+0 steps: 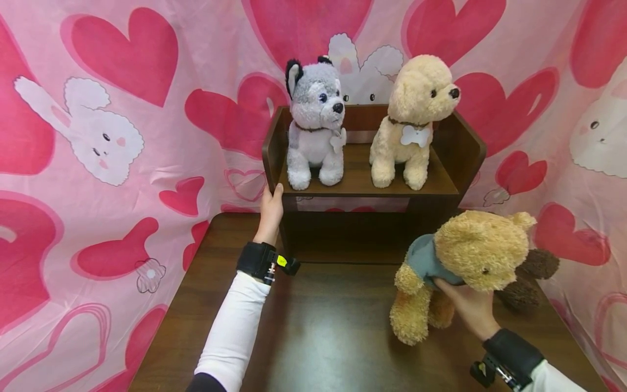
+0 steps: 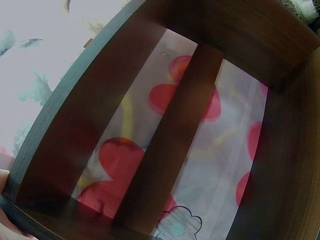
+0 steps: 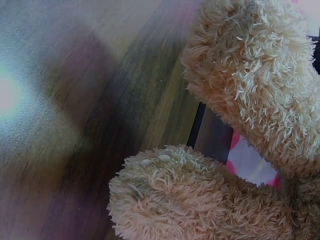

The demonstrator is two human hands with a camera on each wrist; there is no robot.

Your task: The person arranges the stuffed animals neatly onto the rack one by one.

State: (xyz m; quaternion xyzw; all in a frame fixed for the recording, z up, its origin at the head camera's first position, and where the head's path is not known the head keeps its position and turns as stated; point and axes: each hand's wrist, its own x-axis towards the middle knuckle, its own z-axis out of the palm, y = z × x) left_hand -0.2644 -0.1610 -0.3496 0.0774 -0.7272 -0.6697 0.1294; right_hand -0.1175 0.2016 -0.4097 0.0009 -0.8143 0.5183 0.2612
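My right hand (image 1: 467,305) grips a golden teddy bear (image 1: 482,245) with a blue-grey top around its neck and upper body. The bear tilts forward above the table's right side; its curly legs (image 3: 200,195) fill much of the right wrist view, which does not show the hand. At the left front edge of a dark wooden shelf (image 1: 355,169), my left hand (image 1: 271,215) holds the side board, thumb in front. On the upper board sit a grey-and-white husky plush (image 1: 317,103) at left and a cream puppy plush (image 1: 421,90) with a bone tag at right.
A dark brown plush (image 1: 521,288) lies on the table (image 1: 313,321) behind the bear, partly hidden. Below the upper board is a lower compartment, whose back slat (image 2: 172,135) shows in the left wrist view. Pink heart-print cloth (image 1: 210,65) hangs around the table.
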